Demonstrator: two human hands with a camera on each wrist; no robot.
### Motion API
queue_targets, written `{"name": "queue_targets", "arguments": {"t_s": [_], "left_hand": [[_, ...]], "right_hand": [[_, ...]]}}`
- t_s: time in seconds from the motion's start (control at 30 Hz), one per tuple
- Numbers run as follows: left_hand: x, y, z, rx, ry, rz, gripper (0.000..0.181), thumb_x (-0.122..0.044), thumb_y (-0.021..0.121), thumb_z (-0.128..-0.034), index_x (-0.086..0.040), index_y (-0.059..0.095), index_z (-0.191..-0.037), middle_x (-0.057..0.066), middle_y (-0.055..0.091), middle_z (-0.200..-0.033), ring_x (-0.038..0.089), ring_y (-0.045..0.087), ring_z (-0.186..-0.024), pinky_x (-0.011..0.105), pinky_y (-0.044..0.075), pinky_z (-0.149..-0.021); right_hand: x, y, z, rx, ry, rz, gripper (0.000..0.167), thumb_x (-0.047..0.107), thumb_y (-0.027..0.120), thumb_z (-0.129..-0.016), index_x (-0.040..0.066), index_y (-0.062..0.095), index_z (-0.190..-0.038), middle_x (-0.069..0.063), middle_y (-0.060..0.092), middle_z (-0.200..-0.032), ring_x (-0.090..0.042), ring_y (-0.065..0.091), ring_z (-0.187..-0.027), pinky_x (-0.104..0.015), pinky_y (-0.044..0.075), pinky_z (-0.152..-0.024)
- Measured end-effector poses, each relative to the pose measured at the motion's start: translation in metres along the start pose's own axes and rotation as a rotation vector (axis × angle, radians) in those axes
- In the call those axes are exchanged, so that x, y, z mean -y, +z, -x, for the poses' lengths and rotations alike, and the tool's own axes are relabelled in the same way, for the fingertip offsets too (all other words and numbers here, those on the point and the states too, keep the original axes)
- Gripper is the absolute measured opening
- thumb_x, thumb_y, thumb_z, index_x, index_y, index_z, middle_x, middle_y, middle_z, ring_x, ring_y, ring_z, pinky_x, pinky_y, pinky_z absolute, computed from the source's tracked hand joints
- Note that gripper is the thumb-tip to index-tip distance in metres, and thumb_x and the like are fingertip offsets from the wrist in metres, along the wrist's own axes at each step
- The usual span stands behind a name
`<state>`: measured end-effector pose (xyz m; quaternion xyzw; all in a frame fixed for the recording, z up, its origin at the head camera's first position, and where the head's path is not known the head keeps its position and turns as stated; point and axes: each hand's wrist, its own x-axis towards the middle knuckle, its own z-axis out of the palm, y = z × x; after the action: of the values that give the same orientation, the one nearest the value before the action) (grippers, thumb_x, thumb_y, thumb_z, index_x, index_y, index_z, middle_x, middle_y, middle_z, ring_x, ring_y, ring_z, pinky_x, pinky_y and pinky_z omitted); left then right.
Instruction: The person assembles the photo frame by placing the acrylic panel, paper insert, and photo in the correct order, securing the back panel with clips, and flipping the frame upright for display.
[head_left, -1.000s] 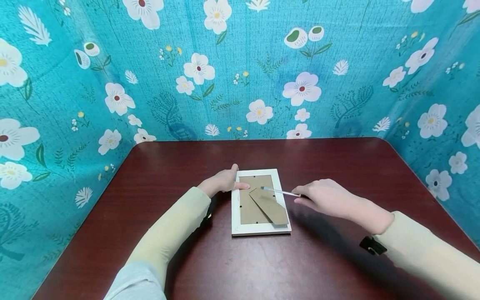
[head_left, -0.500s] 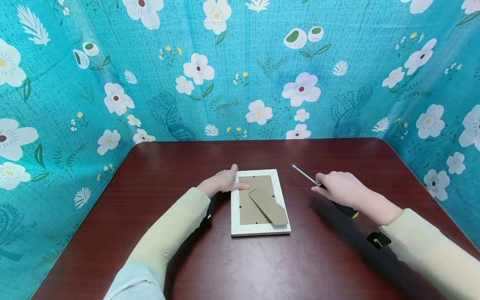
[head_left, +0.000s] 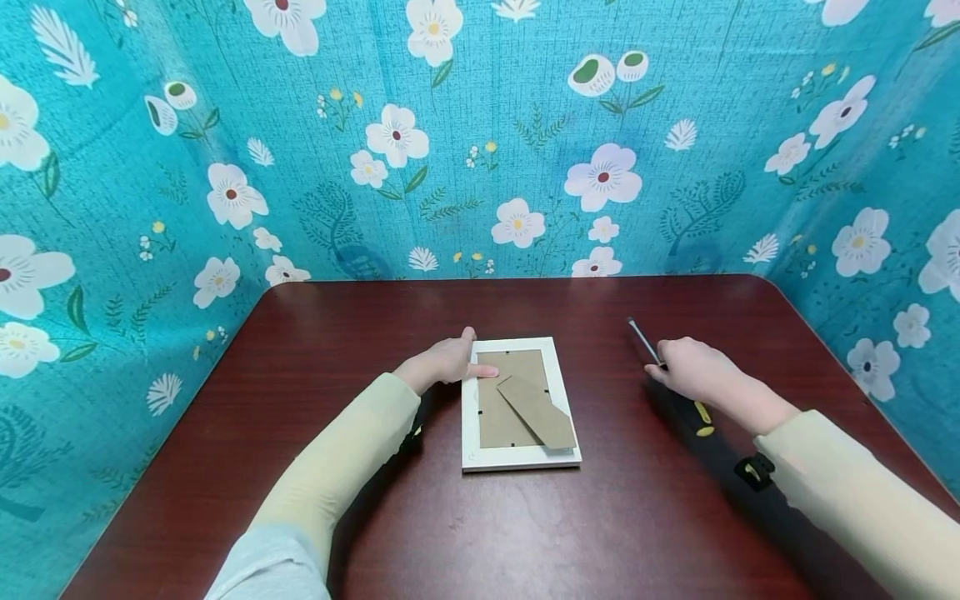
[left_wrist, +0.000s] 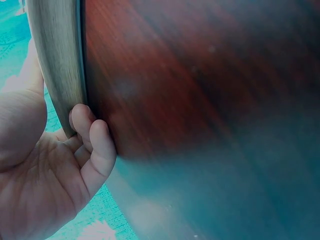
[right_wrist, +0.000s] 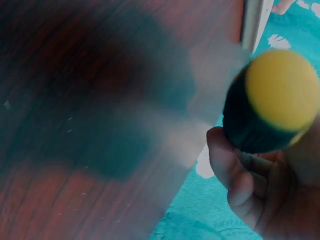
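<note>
A white picture frame (head_left: 517,461) lies face down on the table, its brown backing board (head_left: 517,364) showing and the stand (head_left: 542,415) slanting across it. My left hand (head_left: 444,360) grips the frame's left edge, thumb laid over the backing. In the left wrist view, the fingers (left_wrist: 102,142) curl against the frame's side (left_wrist: 57,55). To the right of the frame, my right hand (head_left: 693,371) holds a screwdriver (head_left: 643,340) with its shaft pointing forward and left. The right wrist view shows the yellow and black handle end (right_wrist: 282,90) close up; the palm hides part of the handle.
The dark red-brown table (head_left: 480,533) has rounded far corners. A turquoise floral curtain (head_left: 465,150) hangs behind it and along both sides. A black strap piece (head_left: 754,472) sits at the right sleeve.
My right hand has moved right, carrying the screwdriver from above the frame to the bare table beside it. The left hand and the frame have stayed in place.
</note>
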<state>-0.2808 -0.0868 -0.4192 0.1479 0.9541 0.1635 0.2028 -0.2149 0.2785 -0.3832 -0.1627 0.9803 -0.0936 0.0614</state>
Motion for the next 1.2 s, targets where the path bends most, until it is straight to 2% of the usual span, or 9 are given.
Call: {"name": "queue_targets", "arguments": {"t_s": [0.13, 0.3, 0.57, 1.0, 1.2], "left_hand": [[0.000, 0.001, 0.000, 0.000, 0.003, -0.007, 0.092, -0.061, 0.063, -0.0848, -0.003, 0.023, -0.144, 0.020, 0.055, -0.128, 0.023, 0.058, -0.102, 0.035, 0.046, -0.088], [0.000, 0.001, 0.000, -0.002, 0.001, -0.010, 0.091, -0.061, 0.063, -0.0849, -0.003, 0.023, -0.144, 0.019, 0.058, -0.123, 0.023, 0.058, -0.098, 0.035, 0.046, -0.085], [0.002, 0.004, -0.002, -0.003, -0.007, -0.003, 0.093, -0.061, 0.063, -0.0848, -0.003, 0.022, -0.145, 0.021, 0.052, -0.134, 0.025, 0.057, -0.108, 0.036, 0.045, -0.092], [0.001, 0.004, -0.003, -0.007, -0.015, -0.006, 0.098, -0.062, 0.064, -0.0836, -0.002, 0.020, -0.148, 0.021, 0.048, -0.139, 0.026, 0.055, -0.115, 0.037, 0.045, -0.095], [0.001, 0.003, -0.002, -0.005, -0.005, -0.012, 0.095, -0.062, 0.063, -0.0847, -0.002, 0.022, -0.146, 0.021, 0.053, -0.132, 0.025, 0.057, -0.108, 0.036, 0.046, -0.090]], "right_hand": [[-0.010, 0.005, -0.004, 0.078, 0.053, -0.053, 0.026, 0.016, 0.061, -0.095, 0.003, 0.050, -0.075, -0.006, 0.047, -0.060, -0.015, 0.046, -0.049, -0.030, 0.040, -0.047], [-0.018, 0.011, -0.008, 0.131, 0.084, -0.084, 0.029, 0.017, 0.061, -0.095, 0.004, 0.049, -0.072, -0.007, 0.048, -0.059, -0.015, 0.048, -0.046, -0.030, 0.043, -0.046], [-0.020, 0.019, -0.009, 0.133, 0.071, -0.071, 0.030, 0.014, 0.062, -0.094, 0.005, 0.047, -0.070, -0.006, 0.047, -0.057, -0.015, 0.047, -0.046, -0.028, 0.040, -0.046], [-0.016, 0.019, -0.007, 0.156, 0.093, -0.084, 0.027, 0.015, 0.060, -0.096, 0.004, 0.048, -0.075, -0.007, 0.049, -0.059, -0.015, 0.050, -0.045, -0.029, 0.043, -0.045], [-0.015, 0.019, -0.007, 0.163, 0.111, -0.096, 0.026, 0.016, 0.060, -0.097, 0.003, 0.048, -0.077, -0.008, 0.050, -0.061, -0.016, 0.050, -0.046, -0.029, 0.043, -0.045]]}}
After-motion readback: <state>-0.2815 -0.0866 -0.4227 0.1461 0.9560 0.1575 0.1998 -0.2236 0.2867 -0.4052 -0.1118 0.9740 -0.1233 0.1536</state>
